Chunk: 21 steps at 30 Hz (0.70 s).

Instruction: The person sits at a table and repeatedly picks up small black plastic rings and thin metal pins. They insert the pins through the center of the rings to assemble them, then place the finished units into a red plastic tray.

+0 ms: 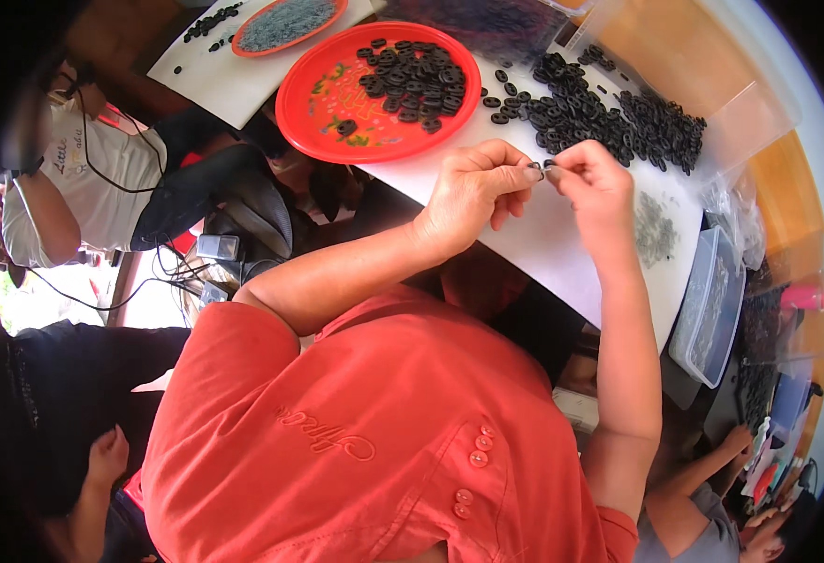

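Note:
Both my hands are raised over the white tabletop [548, 272], fingertips almost meeting. My left hand [478, 192] pinches a small black ring-like piece [536, 166] between thumb and forefinger. Opposite it, my right hand [595, 192] is closed in a pinch; a tiny dark bit shows at its fingertips, too small to name. Just beyond the hands lies a heap of black oval pieces with holes [562, 108]. A denser pile of black pieces [661, 127] adjoins it to the right. Small translucent pieces [654, 230] are scattered beside my right wrist.
A red plate [328, 117] holding more black ovals stands left of the heap. Behind it is a red dish [243, 42] of greyish bits. A clear plastic bin [708, 310] sits at the right edge. Other people sit left and lower right; cables [102, 305] hang at left.

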{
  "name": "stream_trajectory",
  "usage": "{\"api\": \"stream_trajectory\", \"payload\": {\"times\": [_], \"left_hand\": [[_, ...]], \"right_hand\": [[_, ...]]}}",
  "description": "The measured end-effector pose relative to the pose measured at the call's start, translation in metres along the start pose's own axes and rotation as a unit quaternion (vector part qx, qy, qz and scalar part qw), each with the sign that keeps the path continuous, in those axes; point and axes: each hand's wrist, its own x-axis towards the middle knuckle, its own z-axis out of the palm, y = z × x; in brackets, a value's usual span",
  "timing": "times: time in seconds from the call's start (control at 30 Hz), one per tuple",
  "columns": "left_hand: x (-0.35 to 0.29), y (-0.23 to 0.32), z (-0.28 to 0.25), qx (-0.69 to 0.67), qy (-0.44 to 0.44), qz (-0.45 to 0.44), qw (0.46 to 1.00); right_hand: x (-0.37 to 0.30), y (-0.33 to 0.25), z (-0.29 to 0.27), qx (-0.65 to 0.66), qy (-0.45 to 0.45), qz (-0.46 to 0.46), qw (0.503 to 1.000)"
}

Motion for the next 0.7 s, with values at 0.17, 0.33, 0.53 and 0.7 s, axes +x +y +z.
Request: {"api": "stream_trajectory", "payload": {"times": [0.17,0.33,0.53,0.7], "left_hand": [[-0.001,0.004,0.008,0.022,0.000,-0.001,1.000],[0.002,0.004,0.017,0.030,-0.018,0.007,0.999],[0.008,-0.001,0.023,0.045,-0.019,0.009,0.999],[0.009,-0.002,0.026,0.052,-0.014,0.000,0.999]], "right_hand": [[-0.015,-0.013,-0.016,0.264,0.031,0.133,0.955],[-0.026,-0.009,-0.020,0.325,0.051,0.128,0.936],[-0.030,-0.008,-0.021,0.344,0.069,0.113,0.929],[-0.031,-0.007,-0.020,0.340,0.078,0.101,0.932]]}}
